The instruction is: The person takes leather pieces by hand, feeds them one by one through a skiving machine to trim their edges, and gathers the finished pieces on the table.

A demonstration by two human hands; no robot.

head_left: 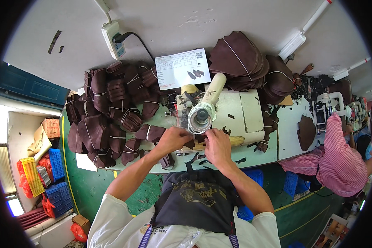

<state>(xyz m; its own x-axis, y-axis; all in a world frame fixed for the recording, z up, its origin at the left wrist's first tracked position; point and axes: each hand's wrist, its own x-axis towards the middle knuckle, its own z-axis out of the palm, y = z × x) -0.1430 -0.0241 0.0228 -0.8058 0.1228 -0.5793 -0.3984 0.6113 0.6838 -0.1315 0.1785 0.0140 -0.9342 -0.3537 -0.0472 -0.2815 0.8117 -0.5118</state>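
Both hands work at the front of a cream bench machine [246, 113] with a lamp-like round head [202, 115] wrapped in pale cord or tubing. My left hand [172, 139] is closed, its fingertips pinching a small dark brown leather piece [189, 144] at the machine's front edge. Close by on the right, my right hand [218, 145] has its fingers bent together just below the round head. What lies between those fingertips is hidden. Left of my left hand rests a tied bundle of brown leather pieces [150, 133].
Many tied leather bundles [93, 131] crowd the table's left side. Larger leather stacks [237, 58] stand behind the machine, beside a printed sheet [182, 68]. A power strip [113, 39] hangs on the wall. At right, a person in a checked pink top [342, 159] sits nearby.
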